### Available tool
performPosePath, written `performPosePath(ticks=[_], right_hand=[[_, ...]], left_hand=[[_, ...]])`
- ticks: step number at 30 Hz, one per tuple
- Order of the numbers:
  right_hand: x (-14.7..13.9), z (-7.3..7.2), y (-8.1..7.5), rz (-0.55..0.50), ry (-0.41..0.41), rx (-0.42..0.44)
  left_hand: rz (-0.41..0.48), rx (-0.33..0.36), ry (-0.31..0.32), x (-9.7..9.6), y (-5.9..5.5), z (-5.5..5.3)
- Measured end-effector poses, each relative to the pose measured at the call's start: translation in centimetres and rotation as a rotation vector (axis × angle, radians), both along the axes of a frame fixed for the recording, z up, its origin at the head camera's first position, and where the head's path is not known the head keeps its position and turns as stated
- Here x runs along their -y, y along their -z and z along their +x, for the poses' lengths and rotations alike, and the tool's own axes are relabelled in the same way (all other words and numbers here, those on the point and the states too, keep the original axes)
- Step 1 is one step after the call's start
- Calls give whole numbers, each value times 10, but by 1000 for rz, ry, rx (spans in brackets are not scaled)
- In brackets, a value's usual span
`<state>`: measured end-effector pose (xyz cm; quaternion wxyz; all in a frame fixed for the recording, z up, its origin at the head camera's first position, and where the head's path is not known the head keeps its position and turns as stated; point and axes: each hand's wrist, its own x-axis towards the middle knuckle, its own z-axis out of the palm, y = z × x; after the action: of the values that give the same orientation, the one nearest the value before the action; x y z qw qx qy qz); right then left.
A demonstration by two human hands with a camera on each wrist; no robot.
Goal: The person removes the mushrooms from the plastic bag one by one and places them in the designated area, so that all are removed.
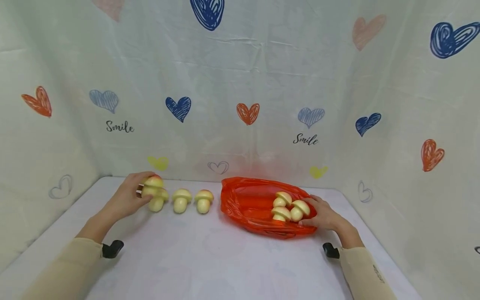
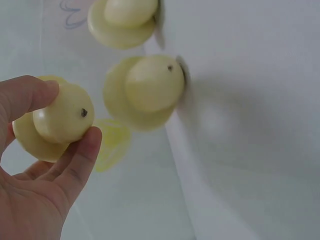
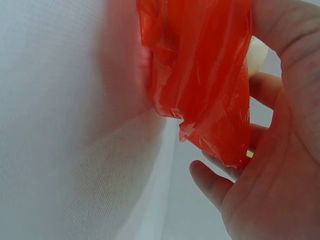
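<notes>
My left hand (image 1: 131,193) grips a pale yellow toy mushroom (image 2: 65,115) with a reddish cap, thumb on one side and fingers on the other. Close behind it another toy mushroom (image 1: 157,203) stands partly covered. Two more, a middle mushroom (image 1: 180,201) and a right-hand mushroom (image 1: 204,202), stand in line on the table. At the right end of an open red plastic bag (image 1: 234,198), my right hand (image 1: 325,213) holds a mushroom (image 1: 300,211) between thumb and fingers. Two others lie beside it in the bag. The right wrist view shows the bag's side partly hiding my fingers.
A white cloth covers the table (image 1: 210,258). Behind and at both sides hangs a pale curtain (image 1: 213,141) printed with hearts and the word Smile. The bag lies near the table's back edge, right of the mushroom row.
</notes>
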<state>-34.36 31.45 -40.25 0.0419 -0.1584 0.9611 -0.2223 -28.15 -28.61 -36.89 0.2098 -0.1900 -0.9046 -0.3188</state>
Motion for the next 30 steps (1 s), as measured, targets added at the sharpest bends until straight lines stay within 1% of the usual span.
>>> performPosePath(ticks=[5, 8, 15, 20, 27, 30], right_hand=[[1, -2, 0, 8, -3, -3], [0, -2, 0, 8, 0, -1], [0, -1, 1, 9, -1, -4], [1, -1, 1, 2, 3, 5], [3, 0, -3, -14, 20, 17], [3, 2, -4, -22, 27, 25]], left_hand=[[-12, -1, -32, 17, 1, 2], [-24, 21, -45, 26, 2, 3], [-65, 86, -73, 42, 11, 3], [-87, 126, -77, 49, 18, 3], [-106, 137, -46, 54, 22, 0], [-131, 181, -52, 55, 23, -2]])
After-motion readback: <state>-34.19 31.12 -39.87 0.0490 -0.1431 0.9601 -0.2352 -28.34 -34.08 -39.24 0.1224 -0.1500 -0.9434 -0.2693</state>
